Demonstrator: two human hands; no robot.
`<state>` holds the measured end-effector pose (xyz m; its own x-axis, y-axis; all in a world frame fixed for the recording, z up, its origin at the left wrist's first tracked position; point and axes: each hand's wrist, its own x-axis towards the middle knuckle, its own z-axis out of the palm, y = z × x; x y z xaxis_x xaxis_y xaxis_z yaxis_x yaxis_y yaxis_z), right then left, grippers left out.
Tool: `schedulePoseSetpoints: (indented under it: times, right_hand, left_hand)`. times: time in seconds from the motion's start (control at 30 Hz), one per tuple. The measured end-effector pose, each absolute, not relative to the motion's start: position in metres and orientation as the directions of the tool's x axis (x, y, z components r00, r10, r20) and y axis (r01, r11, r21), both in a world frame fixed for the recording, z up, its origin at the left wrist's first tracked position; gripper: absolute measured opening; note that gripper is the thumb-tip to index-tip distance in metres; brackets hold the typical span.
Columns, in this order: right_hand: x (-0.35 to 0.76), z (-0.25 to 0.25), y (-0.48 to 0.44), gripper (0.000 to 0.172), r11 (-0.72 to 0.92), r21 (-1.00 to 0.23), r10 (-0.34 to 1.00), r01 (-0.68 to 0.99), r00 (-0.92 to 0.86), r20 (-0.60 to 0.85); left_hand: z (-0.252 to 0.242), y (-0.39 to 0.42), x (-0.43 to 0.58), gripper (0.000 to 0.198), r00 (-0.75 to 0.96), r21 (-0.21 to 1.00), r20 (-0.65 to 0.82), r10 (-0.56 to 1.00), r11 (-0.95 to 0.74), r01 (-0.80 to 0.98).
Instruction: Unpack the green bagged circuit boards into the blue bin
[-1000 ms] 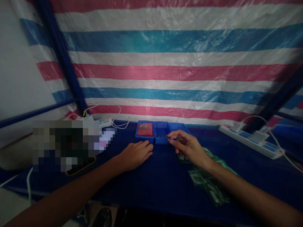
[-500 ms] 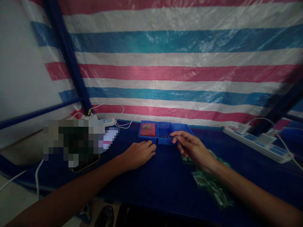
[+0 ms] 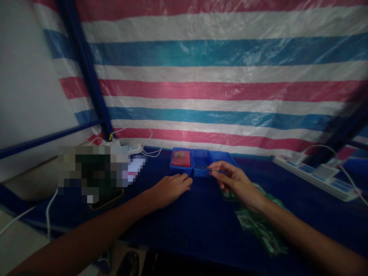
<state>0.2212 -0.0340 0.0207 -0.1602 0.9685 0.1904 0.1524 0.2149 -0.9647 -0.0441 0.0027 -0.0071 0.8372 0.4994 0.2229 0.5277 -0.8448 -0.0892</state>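
Observation:
My right hand (image 3: 230, 177) is raised over the front of the middle blue bin (image 3: 201, 156), thumb and forefinger pinched on a small metal piece (image 3: 212, 169). Its exact kind is too small to make out. A thin dark line of bits shows left of the fingertips, in front of or inside that bin; I cannot tell which. Palm down on the table, my left hand (image 3: 172, 188) lies with fingers loosely stretched and holds nothing. Just beyond it, the left blue bin (image 3: 181, 168) contains red packets (image 3: 181, 158). The right blue bin (image 3: 224, 157) is partly behind my right hand.
Green-tinted clear bags of small metal parts (image 3: 266, 234) lie beneath and beside my right forearm. A power strip (image 3: 316, 178) with plugs is at the right. Cables (image 3: 152, 153) and a dark phone-like object (image 3: 107, 200) lie left. A striped sheet (image 3: 201, 92) hangs behind the table (image 3: 184, 226).
The whole view has shifted slightly. My right hand keeps its pinch over the middle bin, its fingers a little changed in pose. My left hand stays on the table.

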Motion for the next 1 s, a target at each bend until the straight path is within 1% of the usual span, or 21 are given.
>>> schedulePoseSetpoints:
  times: [0.1, 0.43, 0.63, 0.87, 1.0]
  right_hand:
    - [0.2219, 0.0190, -0.0320, 0.031, 0.208, -0.966, 0.969, 0.150, -0.167, 0.183]
    - [0.2198, 0.0263, -0.0372, 0.032, 0.193, -0.970, 0.973, 0.146, -0.157, 0.170]
    - [0.2202, 0.0245, -0.0365, 0.032, 0.198, -0.970, 0.972, 0.144, -0.156, 0.175]
    - [0.2213, 0.0233, -0.0356, 0.031, 0.195, -0.971, 0.971, 0.140, -0.164, 0.171]
    - [0.2214, 0.0226, -0.0357, 0.029, 0.203, -0.971, 0.967, 0.123, -0.183, 0.179]
  left_hand:
    - [-0.0061, 0.0028, -0.0447, 0.012, 0.843, -0.056, 0.222, 0.490, -0.857, 0.513]
    - [-0.0055, 0.0038, -0.0441, 0.014, 0.858, -0.020, 0.204, 0.472, -0.874, 0.486]
    - [-0.0060, 0.0065, -0.0452, 0.016, 0.856, 0.018, 0.232, 0.462, -0.882, 0.472]
    - [-0.0099, 0.0093, -0.0449, 0.016, 0.842, 0.011, 0.228, 0.489, -0.866, 0.500]
    - [-0.0062, 0.0051, -0.0443, 0.019, 0.824, -0.040, 0.222, 0.522, -0.839, 0.543]
